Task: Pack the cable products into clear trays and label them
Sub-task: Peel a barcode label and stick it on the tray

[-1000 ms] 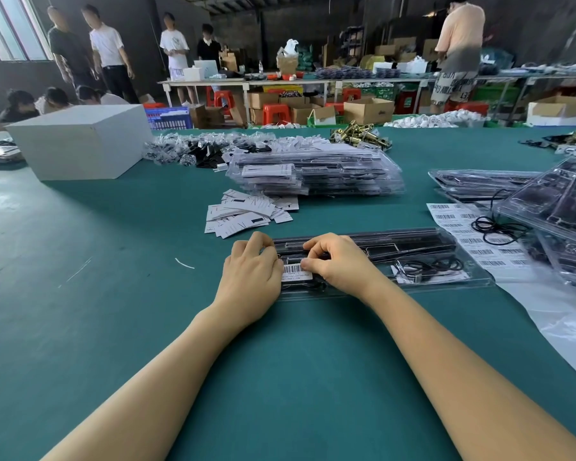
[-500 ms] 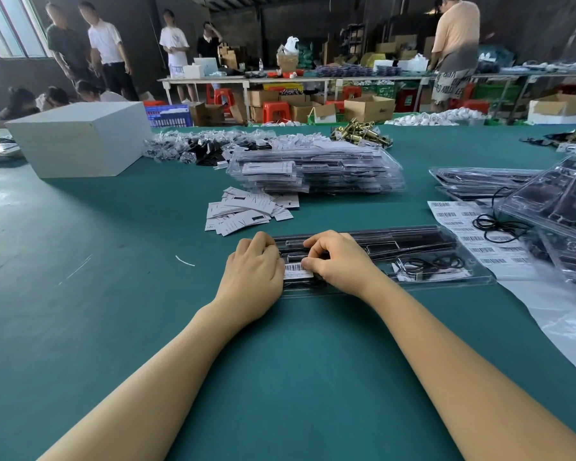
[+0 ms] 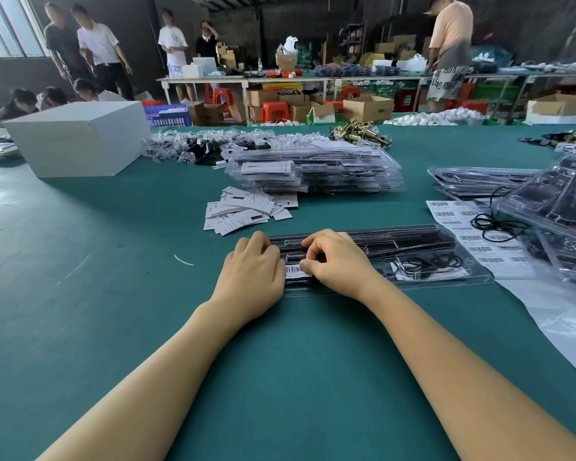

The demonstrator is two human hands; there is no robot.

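While both hands curl down on the left end of the clear tray [image 3: 373,257], the left hand [image 3: 251,267] presses flat beside the white barcode label [image 3: 295,270] and the right hand [image 3: 338,261] pins it with bent fingertips — gripping nothing. Smooth green table [image 3: 113,294] lies bare left of the fingers; glossy stacked trays [image 3: 313,169] sit beyond.

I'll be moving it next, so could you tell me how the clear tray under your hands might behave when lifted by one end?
The clear tray looks thin-walled and long, so it would probably flex and sag. Its glossy plastic may slip on the green table.
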